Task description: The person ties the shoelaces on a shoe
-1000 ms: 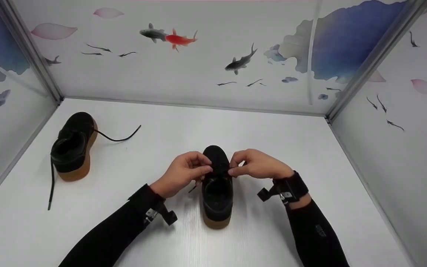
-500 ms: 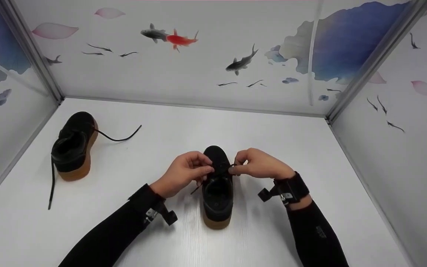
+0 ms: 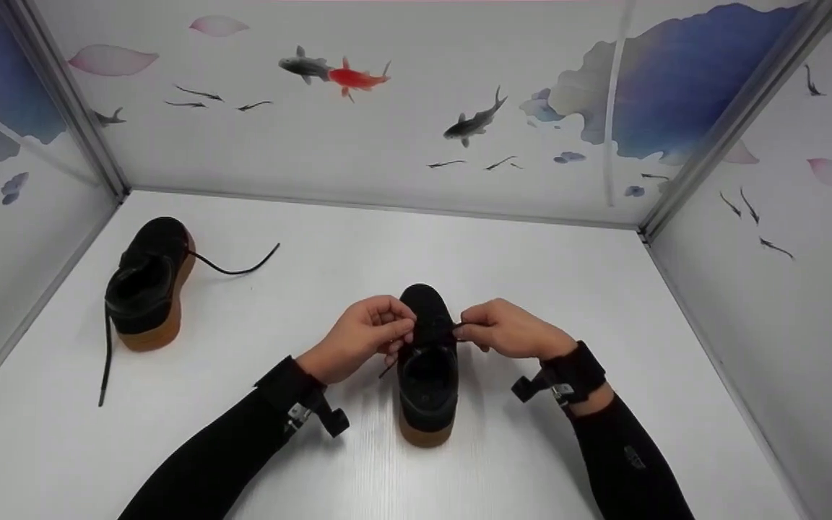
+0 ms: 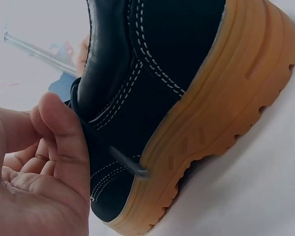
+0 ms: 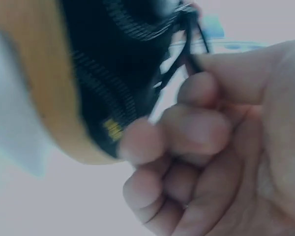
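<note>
A black shoe with a thick tan sole (image 3: 427,415) stands upright between the hands, its toe pointing away. At its lacing, the left hand (image 3: 362,336) pinches part of the black shoelace (image 4: 129,161) between thumb and forefinger; a loose tip hangs beside the shoe's side in the left wrist view. On the other side, the right hand (image 3: 513,328) pinches a strand of the lace (image 5: 188,37) between thumb and curled forefinger, drawn out from the shoe's right edge. The fingers and the dark upper partly hide the lacing, so its exact form is unclear.
A second black shoe (image 3: 143,310) with a tan sole stands at the far left, its laces (image 3: 239,272) loose on both sides. The white tabletop (image 3: 315,245) is bounded by printed panels (image 3: 387,144) at the back and sides.
The right hand has moved slightly right, away from the shoe, drawing a strand of lace out with it. The left hand keeps its place at the lacing. The head view has shifted a little.
</note>
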Available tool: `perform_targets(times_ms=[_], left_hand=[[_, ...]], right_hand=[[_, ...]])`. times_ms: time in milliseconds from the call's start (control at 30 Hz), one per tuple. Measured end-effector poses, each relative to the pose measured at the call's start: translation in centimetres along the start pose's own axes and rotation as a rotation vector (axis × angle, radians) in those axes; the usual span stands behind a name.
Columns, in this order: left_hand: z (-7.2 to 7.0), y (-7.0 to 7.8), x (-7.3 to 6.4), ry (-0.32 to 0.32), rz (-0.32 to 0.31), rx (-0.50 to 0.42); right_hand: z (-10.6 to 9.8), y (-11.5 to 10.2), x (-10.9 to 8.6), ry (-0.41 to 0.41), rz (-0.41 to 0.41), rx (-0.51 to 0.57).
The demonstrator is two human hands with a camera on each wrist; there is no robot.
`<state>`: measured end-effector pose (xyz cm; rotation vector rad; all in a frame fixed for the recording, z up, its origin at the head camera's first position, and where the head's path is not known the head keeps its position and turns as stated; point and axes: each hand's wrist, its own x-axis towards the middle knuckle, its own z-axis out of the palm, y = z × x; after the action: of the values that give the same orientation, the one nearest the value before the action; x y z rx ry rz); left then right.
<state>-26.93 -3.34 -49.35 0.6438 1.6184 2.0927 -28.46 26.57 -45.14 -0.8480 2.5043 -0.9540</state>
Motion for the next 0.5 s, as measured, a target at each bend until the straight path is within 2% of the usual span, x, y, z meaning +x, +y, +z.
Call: perform_targets(times_ms=[267, 500], left_hand=[[-0.1, 0.2, 0.0, 0.002, 0.008, -0.012], [-0.4, 0.2, 0.0, -0.007, 0.012, 0.008]], right_hand=[[0.4, 1.3, -0.5, 0.052, -0.044, 0.064], [0.3, 1.9, -0.6, 0.052, -0.032, 0.084]])
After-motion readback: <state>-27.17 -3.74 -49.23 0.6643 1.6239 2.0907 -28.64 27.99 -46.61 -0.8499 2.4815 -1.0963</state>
